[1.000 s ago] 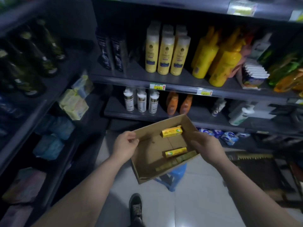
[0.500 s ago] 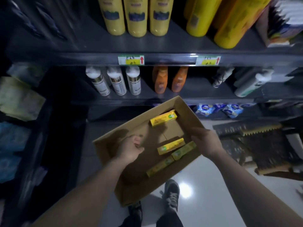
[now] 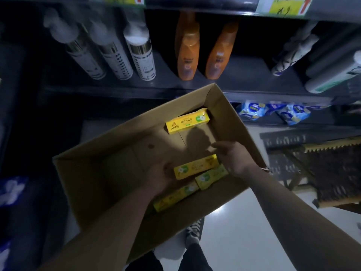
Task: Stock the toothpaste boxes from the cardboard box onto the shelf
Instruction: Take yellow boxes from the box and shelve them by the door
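An open cardboard box [image 3: 93, 178] fills the middle of the view, below the dark shelf [image 3: 244, 83]. Several yellow toothpaste boxes lie in it: one at the far end [image 3: 187, 121], one in the middle [image 3: 197, 166], and two near the front wall [image 3: 212, 176] [image 3: 175, 198]. My left hand [image 3: 160, 177] is inside the box, at the left end of the middle toothpaste box; shadow hides its fingers. My right hand [image 3: 232, 157] hovers inside the right wall with fingers stretched out, just above that same toothpaste box.
White spray cans [image 3: 140, 53] and two orange bottles [image 3: 187, 49] stand on the shelf behind the box. Blue packets [image 3: 252, 110] lie on the lowest shelf. Brushes [image 3: 332, 173] lie on the floor at right. My shoe [image 3: 192, 229] shows under the box.
The view has dropped closer to the box. My left hand moved right to the middle toothpaste box. My right hand left the box's right edge and reached inside.
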